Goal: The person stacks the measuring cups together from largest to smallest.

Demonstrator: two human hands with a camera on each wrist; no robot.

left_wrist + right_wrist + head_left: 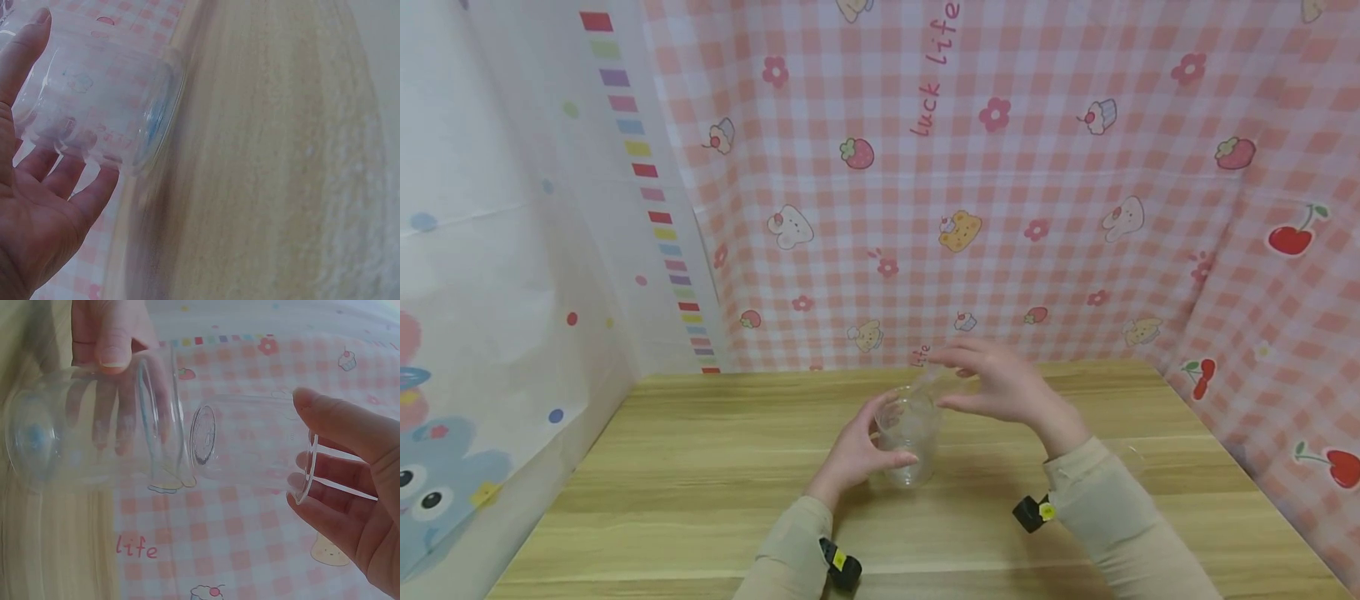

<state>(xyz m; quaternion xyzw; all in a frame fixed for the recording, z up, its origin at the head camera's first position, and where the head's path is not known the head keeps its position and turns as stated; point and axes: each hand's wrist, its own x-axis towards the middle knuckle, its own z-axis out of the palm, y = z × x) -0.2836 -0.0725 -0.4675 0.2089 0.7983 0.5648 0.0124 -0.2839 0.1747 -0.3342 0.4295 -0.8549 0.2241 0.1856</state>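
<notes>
A large clear plastic cup (912,433) stands upright at the middle of the wooden table, its mouth up. My left hand (859,450) holds it from the left, thumb across the near side and fingers round the far side. Above its mouth, my right hand (1000,387) grips a smaller clear cup (250,440) by the rim, between thumb and fingers. In the right wrist view the smaller cup's round base faces the large cup's open rim, right at its edge. The left wrist view shows my fingers (94,194) under the large cup's wall.
The wooden table (700,500) ends at a pink checked cloth (880,208) hung behind it. A thin clear curved edge (1138,454) shows beside the right sleeve. White printed cloth (512,208) hangs at the left. Each wrist carries a small black camera (1028,514).
</notes>
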